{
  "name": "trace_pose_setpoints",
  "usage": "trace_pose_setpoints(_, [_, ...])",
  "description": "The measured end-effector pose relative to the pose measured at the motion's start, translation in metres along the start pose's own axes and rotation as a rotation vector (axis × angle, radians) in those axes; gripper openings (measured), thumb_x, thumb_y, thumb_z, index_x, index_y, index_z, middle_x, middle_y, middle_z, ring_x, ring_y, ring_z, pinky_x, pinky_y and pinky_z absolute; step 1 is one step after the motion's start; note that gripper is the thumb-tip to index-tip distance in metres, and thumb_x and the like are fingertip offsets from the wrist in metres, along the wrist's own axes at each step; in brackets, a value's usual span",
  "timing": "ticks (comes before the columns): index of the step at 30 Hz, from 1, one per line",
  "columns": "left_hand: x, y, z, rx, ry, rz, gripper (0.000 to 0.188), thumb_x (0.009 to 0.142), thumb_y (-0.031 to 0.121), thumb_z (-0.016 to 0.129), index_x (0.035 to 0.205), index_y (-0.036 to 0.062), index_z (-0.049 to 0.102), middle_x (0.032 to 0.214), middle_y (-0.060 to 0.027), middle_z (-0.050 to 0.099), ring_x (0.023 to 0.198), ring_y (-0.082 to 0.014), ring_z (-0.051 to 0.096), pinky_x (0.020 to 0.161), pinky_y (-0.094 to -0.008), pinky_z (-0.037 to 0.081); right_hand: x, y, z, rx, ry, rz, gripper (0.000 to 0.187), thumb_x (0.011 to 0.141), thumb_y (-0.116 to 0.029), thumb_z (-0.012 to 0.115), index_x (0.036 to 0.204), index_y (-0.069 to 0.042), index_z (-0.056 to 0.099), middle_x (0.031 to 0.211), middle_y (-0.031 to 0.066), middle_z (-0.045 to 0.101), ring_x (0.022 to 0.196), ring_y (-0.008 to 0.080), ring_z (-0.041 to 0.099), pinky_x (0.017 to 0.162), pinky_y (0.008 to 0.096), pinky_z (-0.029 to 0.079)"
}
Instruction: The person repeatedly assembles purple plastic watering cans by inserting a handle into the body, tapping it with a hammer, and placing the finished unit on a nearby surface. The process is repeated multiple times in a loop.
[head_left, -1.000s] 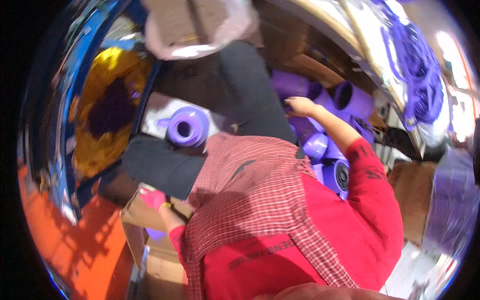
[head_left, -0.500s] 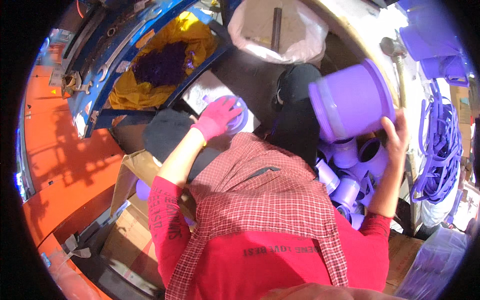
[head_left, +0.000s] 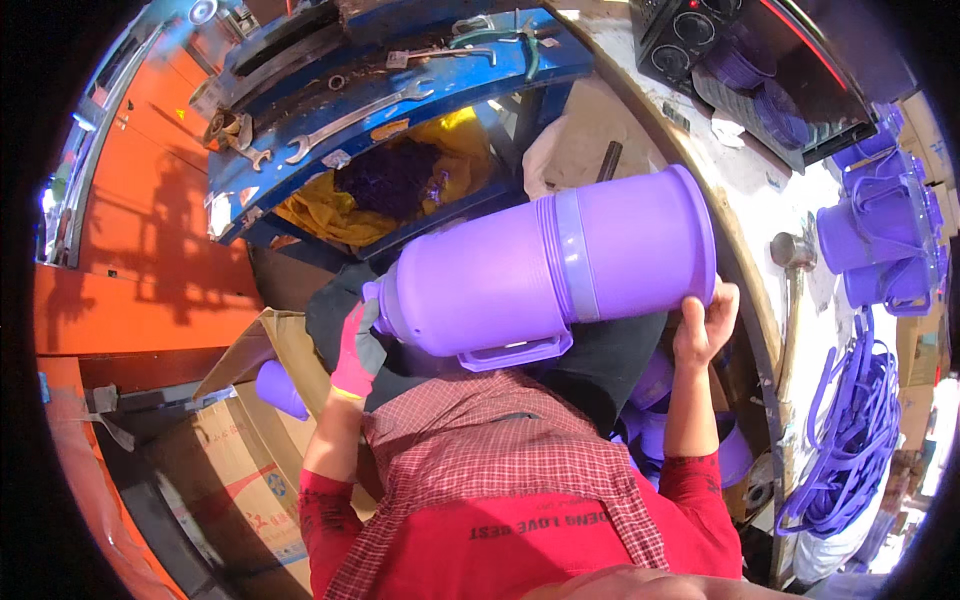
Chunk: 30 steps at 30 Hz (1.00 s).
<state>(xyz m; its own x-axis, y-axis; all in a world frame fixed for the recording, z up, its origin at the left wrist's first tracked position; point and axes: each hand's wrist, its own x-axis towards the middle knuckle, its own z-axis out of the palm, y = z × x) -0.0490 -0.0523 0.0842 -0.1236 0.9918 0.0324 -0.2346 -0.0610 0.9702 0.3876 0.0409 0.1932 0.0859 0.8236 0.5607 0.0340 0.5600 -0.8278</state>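
A large purple thermos flask casing (head_left: pixel 480 285) lies sideways across my lap, its carrying handle (head_left: pixel 515 352) on the side nearest me. A pale purple band (head_left: pixel 575 255) rings its ribbed middle. My left hand (head_left: pixel 360 350), in a pink and grey glove, grips the narrow stepped end at the left. At the right, my bare right hand (head_left: pixel 706 322) holds the near edge of the wide flared rim, thumb on the outside. The fingers beyond the rim are partly hidden.
Wrenches (head_left: pixel 360 120) and pliers lie on a blue metal bench (head_left: pixel 300 165) ahead. A hammer (head_left: pixel 793 255) rests on the right-hand worktop, near a black oven (head_left: pixel 770 75) and a heap of purple straps (head_left: pixel 850 430). Cardboard boxes (head_left: pixel 215 470) stand at the left, purple parts (head_left: pixel 650 430) below right.
My right hand has brought the purple cylinder leftward across my lap. My left hand has moved from a round purple piece on a white sheet to the casing's narrow end. The view has shifted.
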Motion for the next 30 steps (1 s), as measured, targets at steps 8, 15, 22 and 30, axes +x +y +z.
trace_pose_setpoints(8, [0.011, -0.004, -0.001, 0.078, -0.001, -0.100, 0.041, 0.103, 0.020, 0.049, 0.141, 0.0039, 0.049, 0.122, -0.0060, 0.065, 0.111, -0.0166, 0.059, 0.099, -0.0332, 0.046, -0.015, -0.024, -0.012, 0.018, -0.040, -0.142, 0.031, 0.091, -0.017, 0.072, 0.095, -0.007, 0.043, 0.095, 0.0125, 0.060, 0.085, 0.0166, 0.053, 0.079, 0.0314, 0.043])
trace_pose_setpoints(15, [0.015, -0.008, -0.009, 0.055, -0.192, -0.310, 0.046, 0.105, 0.023, 0.041, 0.149, 0.0104, 0.038, 0.127, -0.0053, 0.060, 0.101, -0.0131, 0.059, 0.077, -0.0268, 0.051, -0.015, -0.029, -0.016, -0.005, -0.096, -0.335, 0.032, 0.089, -0.021, 0.072, 0.083, -0.003, 0.047, 0.073, 0.0133, 0.061, 0.074, 0.0247, 0.059, 0.083, 0.0475, 0.050])
trace_pose_setpoints(22, [0.021, -0.003, -0.021, 0.272, -0.348, -0.468, 0.046, 0.104, 0.022, 0.042, 0.148, 0.0123, 0.039, 0.132, -0.0061, 0.058, 0.111, -0.0144, 0.058, 0.092, -0.0302, 0.049, -0.029, -0.042, -0.013, -0.003, -0.130, -0.270, 0.028, 0.088, -0.019, 0.067, 0.072, -0.003, 0.051, 0.076, 0.0138, 0.061, 0.073, 0.0244, 0.059, 0.076, 0.0395, 0.051])
trace_pose_setpoints(30, [0.027, -0.012, 0.005, -0.407, 0.134, -0.271, 0.053, 0.106, 0.040, 0.043, 0.141, 0.0006, 0.050, 0.141, -0.0065, 0.054, 0.128, -0.0165, 0.050, 0.111, -0.0314, 0.037, -0.045, -0.019, -0.008, 0.182, 0.027, -0.160, 0.019, 0.085, -0.008, 0.065, 0.075, -0.005, 0.050, 0.083, 0.0111, 0.059, 0.076, 0.0210, 0.057, 0.075, 0.0302, 0.047])
